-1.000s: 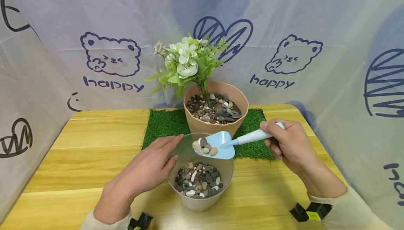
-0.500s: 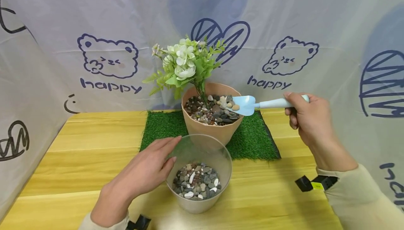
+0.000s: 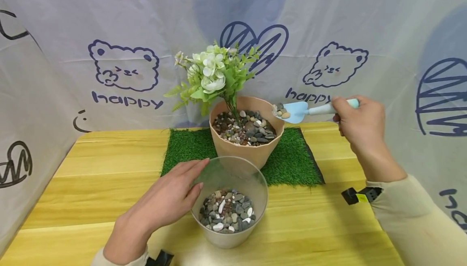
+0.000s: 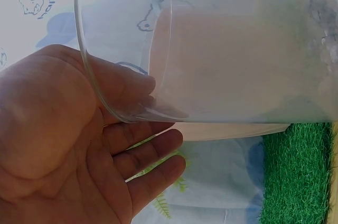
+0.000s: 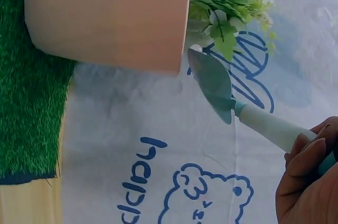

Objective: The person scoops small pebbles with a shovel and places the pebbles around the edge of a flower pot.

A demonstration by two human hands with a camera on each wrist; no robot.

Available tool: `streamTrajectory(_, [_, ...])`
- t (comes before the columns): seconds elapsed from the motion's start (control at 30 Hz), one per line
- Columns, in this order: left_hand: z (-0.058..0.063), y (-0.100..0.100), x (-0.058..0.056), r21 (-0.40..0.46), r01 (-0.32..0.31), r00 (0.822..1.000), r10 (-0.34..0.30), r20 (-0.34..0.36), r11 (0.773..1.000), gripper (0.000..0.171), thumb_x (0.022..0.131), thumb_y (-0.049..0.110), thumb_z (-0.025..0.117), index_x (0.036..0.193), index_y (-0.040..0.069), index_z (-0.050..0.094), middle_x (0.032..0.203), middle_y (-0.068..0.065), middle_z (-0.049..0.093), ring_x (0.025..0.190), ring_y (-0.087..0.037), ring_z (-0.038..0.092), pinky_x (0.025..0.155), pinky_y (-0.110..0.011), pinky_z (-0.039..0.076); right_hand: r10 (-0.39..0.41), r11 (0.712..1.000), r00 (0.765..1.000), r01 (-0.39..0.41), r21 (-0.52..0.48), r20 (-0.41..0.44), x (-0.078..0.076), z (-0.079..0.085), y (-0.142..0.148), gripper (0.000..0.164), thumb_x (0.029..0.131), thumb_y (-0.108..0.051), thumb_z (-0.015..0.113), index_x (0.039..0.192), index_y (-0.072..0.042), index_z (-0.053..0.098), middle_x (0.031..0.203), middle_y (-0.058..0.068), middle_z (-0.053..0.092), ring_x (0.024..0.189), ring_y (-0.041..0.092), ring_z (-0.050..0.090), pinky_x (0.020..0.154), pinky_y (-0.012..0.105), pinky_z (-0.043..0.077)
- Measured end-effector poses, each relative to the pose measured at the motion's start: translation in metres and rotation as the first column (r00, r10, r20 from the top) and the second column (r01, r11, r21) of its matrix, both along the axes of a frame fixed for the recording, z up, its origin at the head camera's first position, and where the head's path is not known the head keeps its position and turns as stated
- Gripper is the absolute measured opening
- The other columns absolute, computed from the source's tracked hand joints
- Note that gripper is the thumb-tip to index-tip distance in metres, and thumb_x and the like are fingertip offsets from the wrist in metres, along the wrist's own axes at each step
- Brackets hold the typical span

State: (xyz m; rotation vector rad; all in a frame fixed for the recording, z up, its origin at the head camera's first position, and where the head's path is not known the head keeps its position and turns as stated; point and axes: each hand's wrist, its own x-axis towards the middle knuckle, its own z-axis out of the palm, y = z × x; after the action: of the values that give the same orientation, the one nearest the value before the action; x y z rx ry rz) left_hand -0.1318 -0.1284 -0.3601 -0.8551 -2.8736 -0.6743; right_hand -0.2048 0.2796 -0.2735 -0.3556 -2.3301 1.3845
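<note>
My right hand (image 3: pixel 361 122) grips the pale handle of a small light-blue garden trowel (image 3: pixel 296 112). Several pebbles (image 3: pixel 281 112) lie on its blade, whose tip is just over the right rim of a peach flowerpot (image 3: pixel 242 152). In the right wrist view the trowel (image 5: pixel 214 84) slants up to the pot's rim. White artificial flowers (image 3: pixel 213 69) with green leaves stand in the pot among stones. My left hand (image 3: pixel 166 197) holds the rim of a clear plastic bucket (image 3: pixel 260 189), thumb inside and fingers outside. Grey, brown and white stones (image 3: pixel 228 213) cover the bucket's bottom.
A green artificial-grass mat (image 3: pixel 292 164) lies under the pot on the wooden table (image 3: pixel 91 176). Behind and at the sides hangs a pale printed cloth (image 3: pixel 146 14). The bucket stands directly in front of the pot.
My right hand has carried the loaded trowel from above the bucket up and right to the pot, then slightly further right to its rim. My left hand stays at the bucket.
</note>
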Motion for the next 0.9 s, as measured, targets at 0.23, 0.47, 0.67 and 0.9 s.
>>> streamTrajectory(0.23, [0.000, 0.000, 0.000, 0.004, 0.005, 1.000, -0.005, 0.000, 1.000, 0.060, 0.106, 0.019, 0.062, 0.162, 0.010, 0.043, 0.158, -0.014, 0.052, 0.145, -0.035, 0.051, 0.120, -0.056, 0.044, -0.035, 0.958, 0.999, 0.044, 0.282, -0.035, -0.001, 0.005, -0.006, 0.038, 0.100, -0.040, 0.067, 0.098, -0.003, 0.076, 0.060, -0.020, 0.062, 0.048, 0.008, 0.051, 0.040, 0.023, 0.040])
streamTrajectory(0.47, [0.001, -0.001, -0.001, 0.001, 0.007, 1.000, -0.007, 0.004, 1.000, 0.060, 0.106, 0.019, 0.062, 0.162, 0.010, 0.043, 0.158, -0.015, 0.052, 0.145, -0.035, 0.051, 0.121, -0.057, 0.044, 0.010, 0.891, 0.989, 0.059, 0.449, -0.150, 0.001, 0.007, -0.017, 0.034, 0.099, -0.034, 0.070, 0.093, -0.001, 0.077, 0.065, 0.005, 0.065, 0.050, 0.015, 0.046, 0.039, 0.023, 0.034])
streamTrajectory(0.67, [0.000, 0.000, -0.002, -0.001, 0.008, 1.000, -0.008, 0.015, 1.000, 0.060, 0.106, 0.019, 0.062, 0.162, 0.010, 0.042, 0.159, -0.015, 0.051, 0.145, -0.035, 0.051, 0.121, -0.057, 0.043, 0.030, 0.860, 0.986, 0.058, 0.508, -0.163, 0.003, 0.007, -0.022, 0.032, 0.098, -0.032, 0.070, 0.094, -0.001, 0.077, 0.068, 0.011, 0.066, 0.052, 0.018, 0.046, 0.042, 0.026, 0.033])
streamTrajectory(0.9, [-0.001, -0.001, -0.001, -0.002, 0.007, 1.000, -0.007, 0.006, 1.000, 0.060, 0.106, 0.019, 0.062, 0.162, 0.011, 0.043, 0.158, -0.014, 0.052, 0.145, -0.034, 0.051, 0.120, -0.056, 0.044, 0.094, 0.833, 0.985, 0.003, 0.554, -0.147, 0.009, 0.006, -0.027, 0.031, 0.100, -0.033, 0.069, 0.095, -0.003, 0.076, 0.059, 0.004, 0.053, 0.049, 0.018, 0.044, 0.040, 0.026, 0.031])
